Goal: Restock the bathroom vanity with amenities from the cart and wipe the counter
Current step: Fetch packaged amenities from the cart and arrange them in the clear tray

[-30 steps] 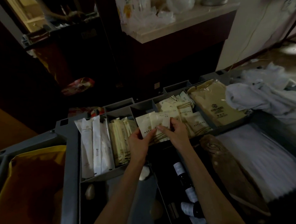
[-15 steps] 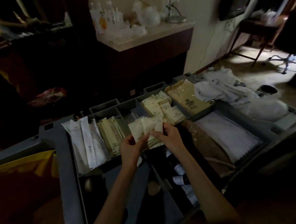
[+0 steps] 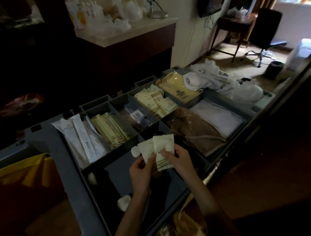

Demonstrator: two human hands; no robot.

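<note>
Seemingly the step in hand was sorting picked amenities before carrying them off. At the lower left of the frame a yellow bag [image 3: 24, 168] hung beside the grey cart [image 3: 51, 139]. Right of it, long white wrappers [image 3: 81, 136] filled one compartment and beige sachets [image 3: 112, 130] the next. The pale desk [image 3: 127, 32] sat at the upper centre, well apart from the cart and crowded with bottles too blurred to name.

Just below centre, the left hand [image 3: 140, 169] had its grip closed on the lower edge of a few cream packets [image 3: 163, 149], fingers curled behind and thumb in front. The packets stood fanned and upright, held above the cart's dark lower tray. The right hand [image 3: 181, 159] pinched the front packet between thumb and fingertips. Farther right lay white towels [image 3: 211, 77], at the cart's upper right corner.

To do this well, the left grip should probably stay firm at the base while the right thumb slid one packet off at a time. Holding the fan over the tray meant a dropped one would likely fall back in. The dim light argued for checking the printed faces closely.
</note>
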